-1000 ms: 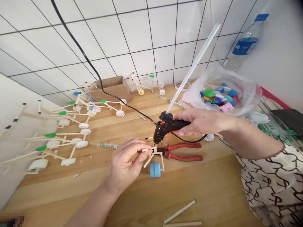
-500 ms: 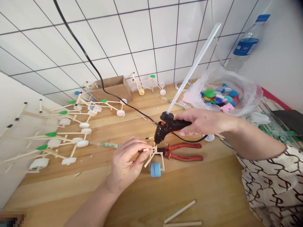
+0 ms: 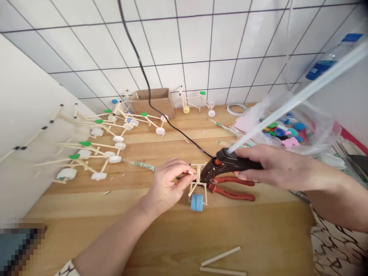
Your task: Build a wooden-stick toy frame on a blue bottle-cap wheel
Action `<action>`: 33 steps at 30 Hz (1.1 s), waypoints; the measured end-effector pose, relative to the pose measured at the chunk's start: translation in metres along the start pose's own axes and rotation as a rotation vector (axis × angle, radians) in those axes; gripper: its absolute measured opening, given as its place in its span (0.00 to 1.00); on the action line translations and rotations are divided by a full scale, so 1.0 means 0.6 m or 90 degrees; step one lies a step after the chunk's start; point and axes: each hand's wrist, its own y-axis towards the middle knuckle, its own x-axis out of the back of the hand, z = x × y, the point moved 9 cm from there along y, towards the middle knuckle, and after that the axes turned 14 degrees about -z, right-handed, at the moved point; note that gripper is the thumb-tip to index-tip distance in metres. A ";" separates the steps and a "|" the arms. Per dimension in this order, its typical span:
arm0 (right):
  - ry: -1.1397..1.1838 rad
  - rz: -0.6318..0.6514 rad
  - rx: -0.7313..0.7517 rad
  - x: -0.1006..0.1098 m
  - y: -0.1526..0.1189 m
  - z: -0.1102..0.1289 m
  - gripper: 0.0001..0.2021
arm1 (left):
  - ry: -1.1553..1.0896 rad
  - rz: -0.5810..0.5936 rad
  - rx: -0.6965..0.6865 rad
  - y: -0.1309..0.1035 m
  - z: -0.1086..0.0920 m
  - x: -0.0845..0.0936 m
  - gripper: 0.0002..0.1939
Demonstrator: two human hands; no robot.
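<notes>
Clear bag [image 3: 322,132]: mixed coloured caps [image 3: 280,132]. Cardboard box [image 3: 156,106]: contents indistinct. Pale stick frame [image 3: 198,175], blue wheel [image 3: 197,202] at near end, is near red-handled pliers [image 3: 234,194]; left hand [image 3: 168,184] pinches a stick there. Right hand [image 3: 283,168] grips glue gun [image 3: 228,163] close by.

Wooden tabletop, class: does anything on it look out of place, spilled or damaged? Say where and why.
Yes: small pale scraps lie loose on the left of the tabletop, near the stick models. They look odd because they are attached to nothing, unlike the models' joined sticks. I see no spill or breakage.
</notes>
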 end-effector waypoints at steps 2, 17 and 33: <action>-0.026 -0.037 0.014 0.003 -0.011 0.004 0.13 | -0.009 -0.002 0.004 0.001 0.001 0.001 0.05; -0.238 -0.217 0.162 -0.026 -0.096 0.007 0.19 | -0.024 -0.009 -0.007 -0.001 0.008 -0.006 0.06; -0.252 -0.238 0.192 -0.059 -0.105 0.005 0.18 | -0.045 0.005 0.008 -0.002 0.017 -0.017 0.06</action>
